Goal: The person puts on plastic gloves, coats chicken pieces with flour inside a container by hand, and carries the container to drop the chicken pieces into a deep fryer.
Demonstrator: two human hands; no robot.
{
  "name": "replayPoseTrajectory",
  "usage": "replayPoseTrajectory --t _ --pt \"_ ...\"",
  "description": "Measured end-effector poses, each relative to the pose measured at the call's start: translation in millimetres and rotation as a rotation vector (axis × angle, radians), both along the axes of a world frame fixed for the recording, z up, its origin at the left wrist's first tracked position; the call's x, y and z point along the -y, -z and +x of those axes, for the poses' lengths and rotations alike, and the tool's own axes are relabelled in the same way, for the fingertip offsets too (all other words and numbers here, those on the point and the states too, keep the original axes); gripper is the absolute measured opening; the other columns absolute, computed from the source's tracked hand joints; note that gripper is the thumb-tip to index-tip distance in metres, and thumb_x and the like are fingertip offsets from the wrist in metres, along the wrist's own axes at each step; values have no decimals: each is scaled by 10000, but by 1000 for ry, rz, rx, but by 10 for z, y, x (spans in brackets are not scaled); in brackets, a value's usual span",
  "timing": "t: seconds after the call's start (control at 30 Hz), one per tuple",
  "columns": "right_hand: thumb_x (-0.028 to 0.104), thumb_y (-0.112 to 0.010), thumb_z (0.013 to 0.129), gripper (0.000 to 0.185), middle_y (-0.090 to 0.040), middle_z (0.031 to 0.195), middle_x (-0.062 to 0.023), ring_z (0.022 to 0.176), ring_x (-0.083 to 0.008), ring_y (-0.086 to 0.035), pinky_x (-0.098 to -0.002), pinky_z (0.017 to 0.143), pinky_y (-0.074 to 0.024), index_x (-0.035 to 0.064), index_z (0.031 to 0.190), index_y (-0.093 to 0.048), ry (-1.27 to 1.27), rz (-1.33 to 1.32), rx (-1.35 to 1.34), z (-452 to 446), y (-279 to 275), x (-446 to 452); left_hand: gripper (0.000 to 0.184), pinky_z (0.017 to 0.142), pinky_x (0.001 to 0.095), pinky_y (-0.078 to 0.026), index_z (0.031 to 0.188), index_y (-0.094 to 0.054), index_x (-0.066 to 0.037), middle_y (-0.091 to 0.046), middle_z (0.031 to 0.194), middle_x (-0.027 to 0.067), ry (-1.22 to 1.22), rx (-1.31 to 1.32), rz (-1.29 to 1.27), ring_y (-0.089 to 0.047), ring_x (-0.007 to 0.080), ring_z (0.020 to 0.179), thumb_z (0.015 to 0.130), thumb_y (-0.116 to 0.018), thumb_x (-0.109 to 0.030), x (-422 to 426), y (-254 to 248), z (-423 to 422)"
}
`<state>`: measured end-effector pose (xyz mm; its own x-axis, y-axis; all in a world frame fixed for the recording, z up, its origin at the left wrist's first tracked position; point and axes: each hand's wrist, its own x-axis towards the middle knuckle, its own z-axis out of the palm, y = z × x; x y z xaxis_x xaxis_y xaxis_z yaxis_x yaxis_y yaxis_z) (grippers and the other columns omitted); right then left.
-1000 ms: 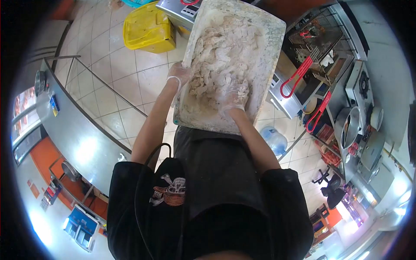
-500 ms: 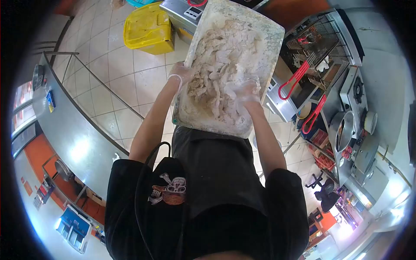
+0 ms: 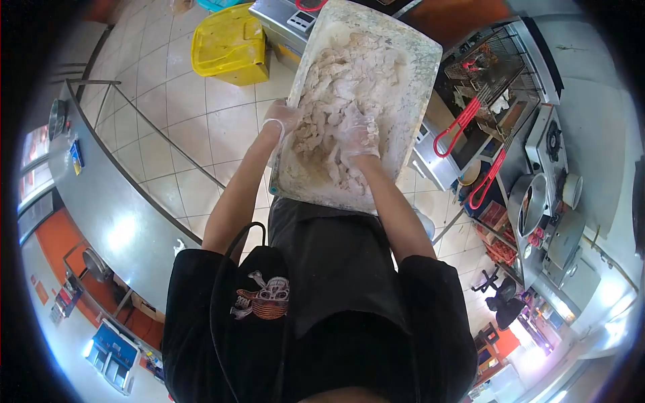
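A large pale tub [image 3: 420, 74] with a worn, flour-coated inside is tilted in front of my apron. Inside lie many floury, lumpy pieces [image 3: 349, 70] in loose powder. My left hand [image 3: 281, 118], in a clear glove, grips the tub's left edge, its fingers partly hidden by the rim. My right hand [image 3: 357, 136], also in a clear glove and dusted white, is down among the coated pieces in the lower middle of the tub. Its fingers are bent into the pieces, and what they hold is too covered in powder to make out.
A yellow lidded bin [image 3: 230, 46] stands on the tiled floor beyond the tub. On the left runs a steel counter [image 3: 127, 208]. To the right are fryer baskets with red handles [image 3: 459, 127], a stove [image 3: 547, 144] and a steel pot [image 3: 531, 201].
My right hand has moved left, from the tub's right side to the pieces near its middle. My left hand keeps its place on the edge.
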<state>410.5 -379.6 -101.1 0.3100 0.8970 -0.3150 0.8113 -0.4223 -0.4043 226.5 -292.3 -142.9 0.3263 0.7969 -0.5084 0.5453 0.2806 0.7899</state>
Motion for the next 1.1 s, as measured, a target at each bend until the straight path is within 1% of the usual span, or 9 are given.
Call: replayPoseTrajectory --t 0.17,0.27,0.37,0.47,0.57,0.63,0.73,0.9,1.1 --pt "359 -691 591 721 -517 1037 -198 1010 -308 -472 -328 873 -376 31 1168 -409 -225 -282 208 150 -192 -109 478 653 346 -442 838 -582 36 -603 755 191 -17 20 -24 -584 286 715 698 -579 -421 12 77 -2" --pt "383 -678 602 799 -441 1179 -191 1106 -312 -404 -339 929 -331 18 1233 -351 -177 126 -19 184 281 227 467 642 348 -441 830 -588 26 -601 748 190 69 -123 98 -584 284 702 692 -584 -420 -1 -424 -10" --pt "404 -670 604 874 -335 1290 -177 1189 -295 -323 -328 973 -283 9 1280 -282 -69 8 492 129 607 352 452 639 349 -441 839 -584 21 -599 735 186 42 -46 -19 -585 283 693 695 -580 -408 1 -480 -29" --pt "411 -661 613 827 -341 1295 -176 1202 -286 -320 -325 987 -267 5 1255 -333 -20 -62 107 106 61 281 439 636 347 -440 853 -579 19 -595 717 181 15 1 54 -586 275 691 690 -584 -389 1 198 -8" --pt "356 -671 628 725 -451 1204 -173 1114 -268 -429 -322 931 -338 9 1209 -411 207 13 -262 12 -475 192 393 643 352 -445 860 -571 21 -596 725 186 140 -104 117 -584 291 693 714 -557 -343 -23 -46 -23" --pt "169 -673 619 544 -585 998 -110 890 -217 -555 -311 782 -431 46 1118 -495 211 -50 -227 -13 -877 166 322 642 346 -451 848 -580 15 -600 738 187 73 -72 45 -586 292 703 726 -535 -279 8 -121 5" --pt "211 -715 586 582 -590 987 -94 846 -192 -555 -303 752 -436 43 1105 -512 186 237 -294 33 -675 227 311 606 330 -441 870 -582 18 -596 726 151 113 -82 69 -568 248 664 691 -548 -235 -30 5 -39" --pt "213 -711 588 490 -602 936 -101 794 -183 -549 -302 715 -436 31 1022 -573 146 35 -362 133 -741 155 357 555 318 -420 904 -563 17 -574 678 93 -27 -148 -115 -532 192 589 656 -589 -238 -40 -52 1" --pt "194 -657 665 331 -608 862 -91 759 -165 -542 -290 690 -437 48 958 -610 21 222 -408 202 -1156 192 299 534 311 -417 940 -548 2 -577 693 74 -48 202 -124 -509 163 570 703 -577 -179 -37 371 -69"
